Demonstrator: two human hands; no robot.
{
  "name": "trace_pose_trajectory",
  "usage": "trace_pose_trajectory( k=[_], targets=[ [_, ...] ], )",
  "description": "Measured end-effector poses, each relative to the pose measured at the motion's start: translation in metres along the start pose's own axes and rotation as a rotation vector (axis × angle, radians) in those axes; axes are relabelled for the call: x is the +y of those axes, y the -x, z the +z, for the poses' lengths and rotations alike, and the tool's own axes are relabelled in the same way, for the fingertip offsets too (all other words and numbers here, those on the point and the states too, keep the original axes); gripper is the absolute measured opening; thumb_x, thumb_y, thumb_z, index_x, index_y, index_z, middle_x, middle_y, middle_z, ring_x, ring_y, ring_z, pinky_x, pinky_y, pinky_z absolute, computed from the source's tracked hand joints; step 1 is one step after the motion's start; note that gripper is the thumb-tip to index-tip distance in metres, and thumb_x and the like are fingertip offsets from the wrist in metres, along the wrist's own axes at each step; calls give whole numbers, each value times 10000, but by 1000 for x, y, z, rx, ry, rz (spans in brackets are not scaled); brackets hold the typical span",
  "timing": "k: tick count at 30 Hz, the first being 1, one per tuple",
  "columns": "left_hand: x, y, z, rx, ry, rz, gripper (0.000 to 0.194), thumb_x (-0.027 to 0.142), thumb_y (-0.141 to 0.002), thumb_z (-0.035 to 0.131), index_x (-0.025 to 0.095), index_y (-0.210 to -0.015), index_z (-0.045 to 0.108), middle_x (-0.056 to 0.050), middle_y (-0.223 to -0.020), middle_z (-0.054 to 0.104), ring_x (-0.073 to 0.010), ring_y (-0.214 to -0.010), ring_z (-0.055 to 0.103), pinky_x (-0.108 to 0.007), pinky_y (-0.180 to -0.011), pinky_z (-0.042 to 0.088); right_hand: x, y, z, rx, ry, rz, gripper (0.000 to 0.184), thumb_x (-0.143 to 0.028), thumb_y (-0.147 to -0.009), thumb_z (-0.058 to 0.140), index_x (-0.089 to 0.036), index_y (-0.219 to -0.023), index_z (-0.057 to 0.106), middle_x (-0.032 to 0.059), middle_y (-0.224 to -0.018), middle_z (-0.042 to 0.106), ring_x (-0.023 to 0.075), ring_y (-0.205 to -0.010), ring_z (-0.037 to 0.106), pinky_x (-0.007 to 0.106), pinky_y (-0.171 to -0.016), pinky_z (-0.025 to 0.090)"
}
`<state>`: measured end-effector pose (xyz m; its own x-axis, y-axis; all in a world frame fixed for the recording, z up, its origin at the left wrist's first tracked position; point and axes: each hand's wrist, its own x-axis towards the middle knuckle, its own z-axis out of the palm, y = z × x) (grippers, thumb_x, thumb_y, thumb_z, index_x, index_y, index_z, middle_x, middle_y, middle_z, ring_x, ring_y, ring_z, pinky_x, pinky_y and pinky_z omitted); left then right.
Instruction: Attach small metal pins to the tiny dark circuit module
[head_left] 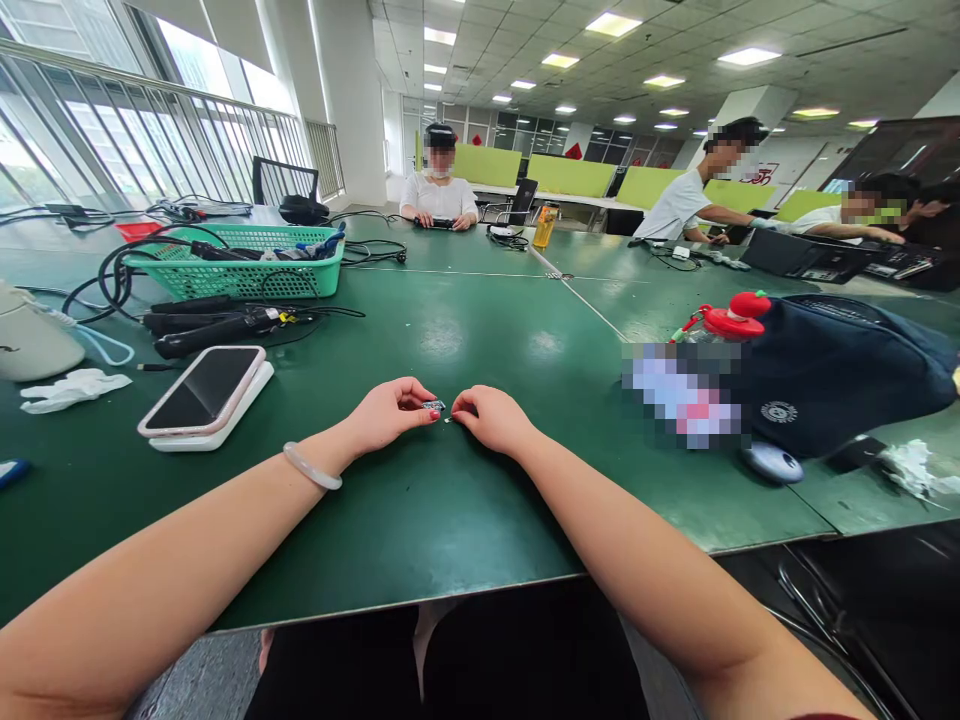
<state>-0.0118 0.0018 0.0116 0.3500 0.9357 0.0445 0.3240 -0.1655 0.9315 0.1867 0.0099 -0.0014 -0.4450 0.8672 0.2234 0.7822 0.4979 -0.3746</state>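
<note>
My left hand (391, 412), with a pale bangle (312, 467) on its wrist, pinches a small flat piece with a dark-and-white pattern (433, 405) between thumb and fingers. Close beside it, my right hand (491, 418) is closed, its fingertips pinching a tiny whitish piece (448, 420) too small to name. Both hands rest low over the green table (420, 520), a small gap between their fingertips. To the left, a phone (206, 385) lies on top of a white box (217, 432).
Left: a green basket (255, 285) of cables, black handled objects (202, 330), a white tissue (75, 390) and a pale container (34, 335). Right: a dark blue bag (847, 370), a red-lidded bottle (735, 318) and a mouse (772, 462). Across the table sits a person (442, 200); others are at the right.
</note>
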Motion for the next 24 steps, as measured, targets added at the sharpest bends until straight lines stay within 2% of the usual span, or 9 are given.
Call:
trace_pose_trajectory(
  k=[7, 10, 14, 17, 21, 24],
  targets=[
    [-2, -1, 0, -58, -36, 2, 329, 331, -614, 709, 144, -858, 591, -40, -765, 649, -156, -730, 605, -329, -729, 480, -4, 3, -1, -4, 104, -53, 95, -253, -815, 559, -204, -771, 627, 21, -790, 589, 134, -731, 528, 244, -642, 365],
    [-2, 0, 0, -66, -75, -1, 331, 328, -610, 710, 151, -863, 592, -31, -749, 637, -154, -722, 596, -318, -709, 481, -3, 2, 1, 9, 130, -25, 96, -241, -820, 553, -209, -763, 624, 23, -790, 588, 137, -731, 529, 246, -630, 358],
    [-2, 0, 0, -77, -114, 15, 338, 348, -607, 706, 158, -864, 596, -26, -735, 629, -157, -712, 589, -319, -695, 482, -4, 2, -3, 127, 93, 56, 106, -228, -832, 537, -204, -762, 613, 20, -798, 587, 135, -738, 527, 252, -654, 371],
    [-1, 1, 1, -73, -106, 20, 325, 339, -605, 704, 162, -853, 591, -23, -731, 631, -159, -711, 592, -318, -693, 481, -11, 4, -9, 203, 6, -6, 105, -231, -840, 532, -200, -780, 613, 15, -792, 586, 127, -743, 525, 247, -678, 380],
    [-1, 1, 2, -76, -75, 13, 306, 332, -600, 707, 165, -820, 576, -13, -713, 628, -154, -700, 593, -311, -690, 479, -20, 7, -9, 176, -48, -126, 86, -214, -830, 549, -195, -792, 624, 7, -790, 593, 115, -725, 522, 239, -685, 381],
    [-1, 0, 2, -82, -69, 10, 307, 326, -595, 713, 166, -812, 568, -6, -707, 620, -145, -691, 585, -301, -681, 475, -23, 7, -6, 161, -40, -150, 85, -206, -829, 552, -187, -806, 631, 11, -804, 600, 113, -728, 525, 238, -695, 383]
  ],
)
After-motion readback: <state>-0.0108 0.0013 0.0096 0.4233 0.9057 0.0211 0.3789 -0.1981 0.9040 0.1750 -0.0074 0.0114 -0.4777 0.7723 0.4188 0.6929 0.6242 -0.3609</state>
